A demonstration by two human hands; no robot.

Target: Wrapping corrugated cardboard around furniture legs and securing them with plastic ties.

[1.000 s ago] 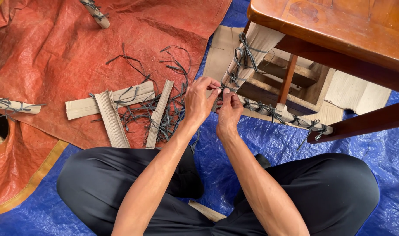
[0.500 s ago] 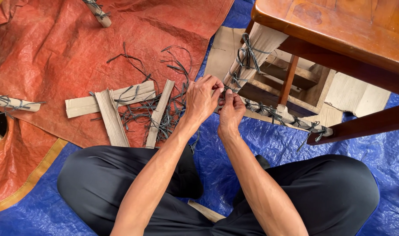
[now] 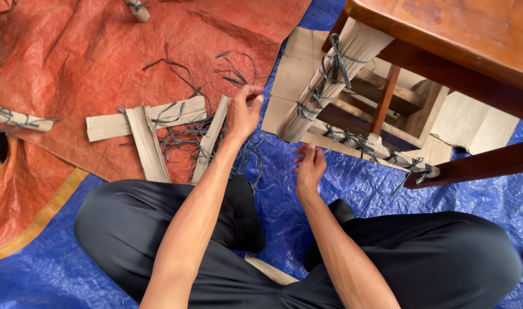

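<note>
My left hand (image 3: 244,111) is raised over the edge of the orange tarp, fingertips pinched together; I can make out nothing between them. It hovers just above a cardboard strip (image 3: 211,137) and a heap of cut dark ties (image 3: 178,137). My right hand (image 3: 310,167) hangs lower over the blue tarp, fingers loosely apart and holding nothing. Just beyond both hands lies a cardboard-wrapped furniture leg (image 3: 341,71), bound with dark knotted ties. A second wrapped rail (image 3: 381,150) runs to the right of my right hand.
A brown wooden piece of furniture (image 3: 462,34) fills the upper right, with flat cardboard (image 3: 293,68) under it. More cardboard strips (image 3: 147,117) lie crossed on the orange tarp (image 3: 72,63). The blue tarp (image 3: 364,194) covers the floor by my crossed legs.
Both hands were together at the ties on the wrapped leg. Now they have parted: the left moved left and up toward the tie heap, and the right dropped back toward me and opened.
</note>
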